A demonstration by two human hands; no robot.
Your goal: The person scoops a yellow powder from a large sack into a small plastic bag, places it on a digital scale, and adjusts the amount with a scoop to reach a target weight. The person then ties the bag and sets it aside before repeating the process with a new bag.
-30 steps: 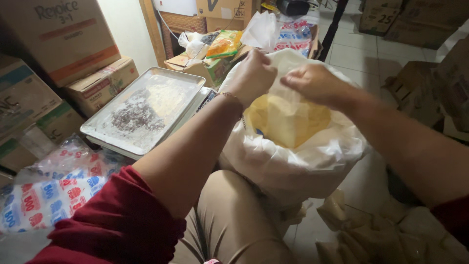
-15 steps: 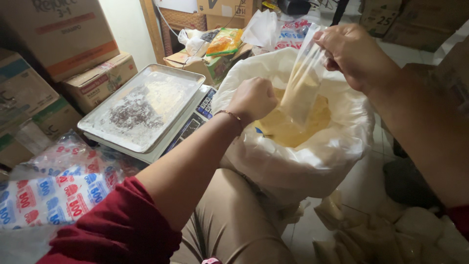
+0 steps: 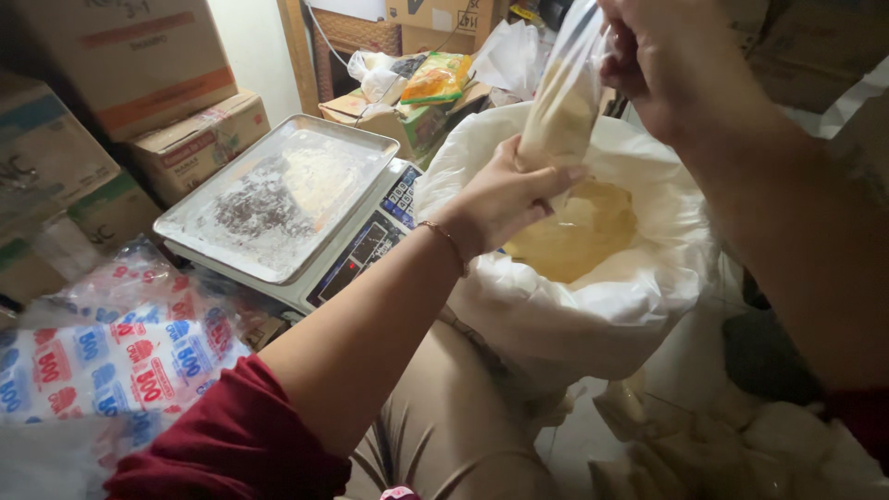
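Stacked cardboard boxes (image 3: 120, 65) fill the left side and the back of the room. In the middle stands a big white sack (image 3: 593, 306), its mouth rolled open on a bed of yellow powder (image 3: 579, 236). Just left of the sack sits a digital scale (image 3: 366, 245) carrying a dusty metal tray (image 3: 278, 194), and nearer the person lies a pile of printed plastic bags (image 3: 102, 361). Smallest is the clear plastic bag (image 3: 560, 102), held over the sack's mouth with its long axis running steeply up and to the right. The right hand (image 3: 662, 56) has its grip clenched on the bag's upper end at the top of the frame; the left hand (image 3: 505, 194) grasps the lower part, fingers wrapped around it just above the powder. The left hand is the nearer to the powder. The sack's rim rings the bag on all sides, with open room straight below and the scale close on the left
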